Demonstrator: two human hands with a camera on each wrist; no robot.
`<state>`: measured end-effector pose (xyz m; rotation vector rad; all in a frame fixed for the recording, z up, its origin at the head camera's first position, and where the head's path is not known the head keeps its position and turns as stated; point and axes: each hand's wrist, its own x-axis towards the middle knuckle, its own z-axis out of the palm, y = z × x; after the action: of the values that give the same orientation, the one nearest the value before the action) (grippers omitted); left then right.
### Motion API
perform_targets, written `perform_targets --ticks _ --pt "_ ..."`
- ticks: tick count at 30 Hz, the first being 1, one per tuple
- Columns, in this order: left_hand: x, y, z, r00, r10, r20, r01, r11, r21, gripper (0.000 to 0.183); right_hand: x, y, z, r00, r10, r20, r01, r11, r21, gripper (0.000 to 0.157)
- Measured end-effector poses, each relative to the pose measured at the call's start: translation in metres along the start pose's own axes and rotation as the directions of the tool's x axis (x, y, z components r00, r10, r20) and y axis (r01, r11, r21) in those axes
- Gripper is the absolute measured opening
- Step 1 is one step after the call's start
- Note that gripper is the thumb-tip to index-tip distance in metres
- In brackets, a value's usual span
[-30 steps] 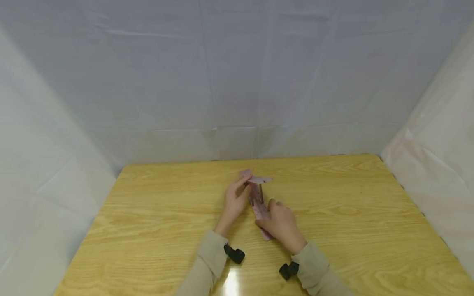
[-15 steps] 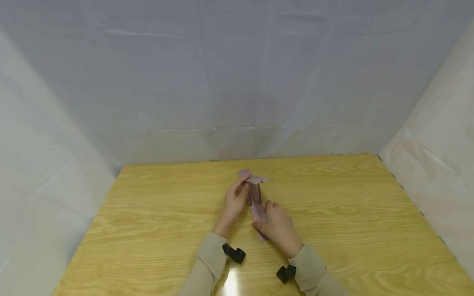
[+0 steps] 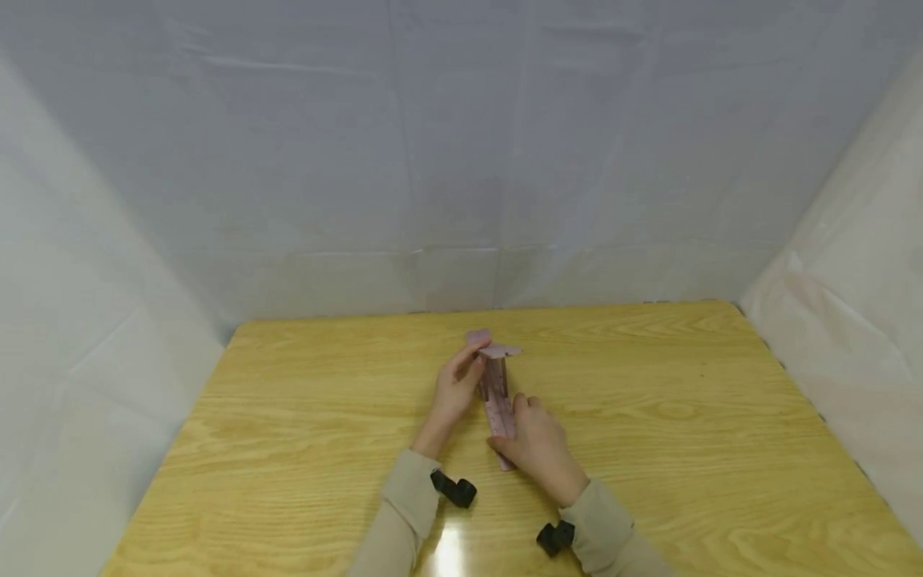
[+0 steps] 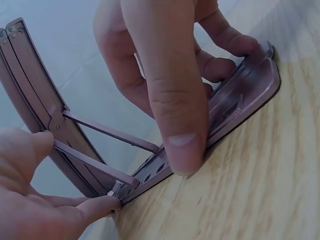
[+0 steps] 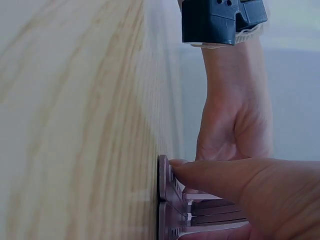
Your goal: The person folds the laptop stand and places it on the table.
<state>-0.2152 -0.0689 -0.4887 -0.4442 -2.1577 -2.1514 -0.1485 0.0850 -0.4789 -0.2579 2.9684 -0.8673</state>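
Observation:
A pinkish metal folding stand (image 3: 499,417) spans the middle of the wooden table, its length running away from me. In the left wrist view its base (image 4: 257,90) lies along the tabletop, and an upper arm (image 4: 37,77) rises at an angle from the hinge end. Two thin struts (image 4: 112,131) join arm and base. My left hand (image 3: 454,389) grips the far part of the base, thumb along its near edge. At the near end, my right hand (image 3: 542,449) pinches the stand; in the right wrist view its thumb (image 5: 210,175) presses by the hinge end.
The wooden table (image 3: 310,425) has whitish sheeting behind it (image 3: 461,160) and at both sides. A black wrist camera sits on the left cuff (image 3: 457,490) and another on the right cuff (image 3: 555,537).
My right hand has shifted a little left, swinging the near end of the stand with it, so the stand points more directly toward me. My left hand stays at nearly the same place.

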Motion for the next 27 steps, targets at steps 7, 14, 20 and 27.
perform_targets --ticks 7,14,20,27 --pt "0.003 0.000 0.001 0.999 -0.052 0.007 0.052 0.997 -0.056 0.039 0.000 0.000 0.000 1.000 0.001 -0.002 -0.001 1.000 0.021 0.062" --pt "0.008 -0.002 0.005 0.999 -0.034 0.009 0.034 0.997 -0.071 0.038 0.000 0.000 -0.003 1.000 0.001 -0.004 0.000 0.998 0.059 0.063" --pt "0.011 -0.004 0.007 0.999 -0.051 0.018 0.052 0.991 -0.120 0.038 0.001 0.000 -0.004 1.000 -0.004 0.001 0.004 0.998 0.061 0.065" --pt "0.012 -0.006 0.007 0.997 -0.077 0.017 0.079 0.988 -0.136 0.039 0.002 0.000 -0.002 1.000 -0.007 0.001 0.007 0.999 0.051 0.071"
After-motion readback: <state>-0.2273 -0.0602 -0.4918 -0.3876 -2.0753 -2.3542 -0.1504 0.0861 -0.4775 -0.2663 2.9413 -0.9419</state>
